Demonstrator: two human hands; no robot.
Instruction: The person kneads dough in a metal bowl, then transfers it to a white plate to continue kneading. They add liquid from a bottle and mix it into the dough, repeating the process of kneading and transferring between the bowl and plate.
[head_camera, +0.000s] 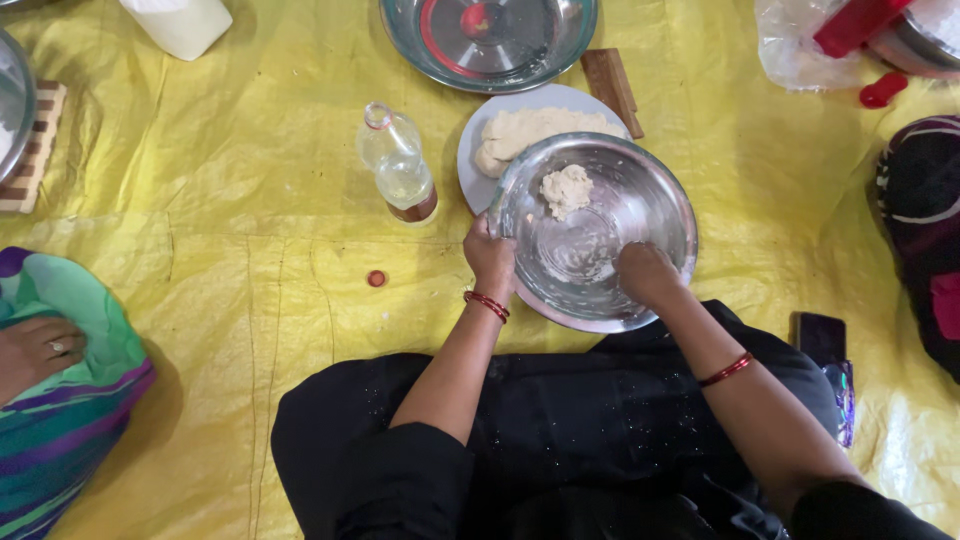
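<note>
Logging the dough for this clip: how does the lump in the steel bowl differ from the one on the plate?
The lump in the bowl is small and roundish; the dough on the plate is a much bigger, flatter mass. The first lies inside the steel bowl the left hand grips; the second is partly hidden behind that bowl's rim. Both are pale cream.

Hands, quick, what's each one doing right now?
Left hand: closed on the steel bowl rim.
Right hand: inside the bowl, fingers curled against its bottom; cannot tell if it holds anything.

You're on a home floor set up for cooking: yellow plastic sheet (250, 300) spread out, steel bowls (600, 235), dough plate (520, 130), oil bottle (398, 165).
</note>
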